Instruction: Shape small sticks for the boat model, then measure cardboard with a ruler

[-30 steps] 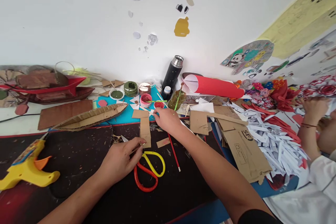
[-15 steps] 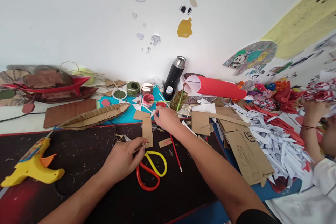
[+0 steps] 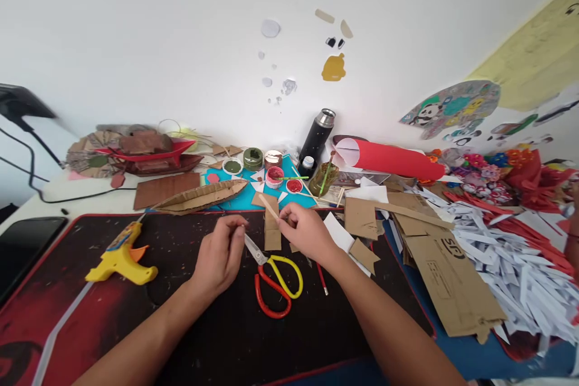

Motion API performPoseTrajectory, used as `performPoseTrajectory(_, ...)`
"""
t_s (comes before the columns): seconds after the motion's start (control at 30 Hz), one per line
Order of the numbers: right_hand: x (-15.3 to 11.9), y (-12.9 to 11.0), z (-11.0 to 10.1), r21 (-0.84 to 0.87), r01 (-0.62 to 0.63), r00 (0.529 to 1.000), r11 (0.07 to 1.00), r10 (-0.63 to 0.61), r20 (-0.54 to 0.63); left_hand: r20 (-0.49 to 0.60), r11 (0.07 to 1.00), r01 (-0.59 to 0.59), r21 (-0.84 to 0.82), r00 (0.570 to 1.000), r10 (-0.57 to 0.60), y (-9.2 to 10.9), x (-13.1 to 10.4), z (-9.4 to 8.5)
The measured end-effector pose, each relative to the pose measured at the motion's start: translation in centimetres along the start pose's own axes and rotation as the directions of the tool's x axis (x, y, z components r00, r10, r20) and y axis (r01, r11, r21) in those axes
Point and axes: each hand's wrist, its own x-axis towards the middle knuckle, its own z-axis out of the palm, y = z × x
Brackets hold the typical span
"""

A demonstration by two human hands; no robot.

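Here, right hand (image 3: 304, 230): we pinch a pale strip (image 3: 269, 207)
Left hand (image 3: 221, 251): our grip is closed, contents unclear
Scissors (image 3: 261, 258): between our hands

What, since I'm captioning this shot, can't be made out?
Anything pinched by the left hand: head view, fingers hide it.
Pencil, upper end: head view, behind the right hand.
Strip, near end: head view, same hand.
Black slab: head view, left edge cuts it.
Carton, small print: head view, too small.
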Motion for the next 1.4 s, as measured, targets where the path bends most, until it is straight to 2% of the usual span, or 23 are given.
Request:
performPoseTrajectory(0.1, -1.5, -0.1, 0.7, 0.021, 0.006, 1.000, 1.000, -0.006, 0.030, -0.087, 0.993, 0.114, -0.022, 0.989, -0.116, 0.6, 0.6, -1.0)
performPoseTrajectory(0.27, -2.3, -1.0, 1.2, 0.031, 0.052, 0.997, 0.998, -0.054, 0.063, 0.022, 0.988, 0.141, 0.059, 0.990, -0.142, 0.6, 1.6, -2.0)
performPoseTrajectory(0.37, -2.4, -1.4, 1.6, 0.084, 0.049, 0.997, 0.995, -0.054, 0.055, 0.084, 0.993, 0.118, 0.023, 0.989, -0.120, 0.2, 1.9, -2.2)
performPoseTrajectory(0.6, -2.4, -1.2, 2.1, 0.134, 0.069, 0.996, 0.989, -0.075, 0.041, 0.079, 0.988, 0.137, -0.078, 0.988, -0.131, 0.4, 2.4, -2.2)
performPoseTrajectory(0.73, -2.0, -0.6, 2.0, 0.279, 0.080, 0.997, 0.957, -0.075, -0.027, 0.125, 0.977, 0.174, -0.119, 0.979, -0.160, 0.3, 2.9, -2.6)
performPoseTrajectory(0.83, -1.3, -0.5, 2.1, 0.474, 0.077, 0.995, 0.877, -0.037, -0.092, 0.231, 0.968, 0.202, -0.151, 0.959, -0.164, -0.1, 3.4, -3.3)
performPoseTrajectory(0.97, -0.7, -0.5, 2.7, 0.754, 0.036, 0.997, 0.656, 0.032, -0.076, 0.413, 0.956, 0.228, -0.183, 0.901, -0.136, -0.2, 3.3, -3.7)
performPoseTrajectory(1.07, -0.8, -0.2, 3.0, 0.831, 0.022, 0.996, 0.556, 0.062, -0.068, 0.495, 0.944, 0.269, -0.192, 0.857, -0.143, 0.5, 3.0, -3.4)
performPoseTrajectory(1.13, -1.1, 0.1, 3.1, 0.824, 0.009, 0.996, 0.566, 0.069, -0.058, 0.491, 0.928, 0.304, -0.216, 0.855, -0.166, 1.0, 2.8, -3.0)
performPoseTrajectory(1.27, -1.9, 0.3, 3.0, 0.785, -0.014, 0.998, 0.620, 0.052, -0.023, 0.420, 0.898, 0.347, -0.269, 0.882, -0.215, 1.5, 2.4, -2.2)
performPoseTrajectory(1.4, -2.2, 0.1, 3.3, 0.742, -0.050, 0.998, 0.669, 0.062, 0.012, 0.409, 0.906, 0.350, -0.238, 0.882, -0.234, 1.4, 2.2, -1.8)
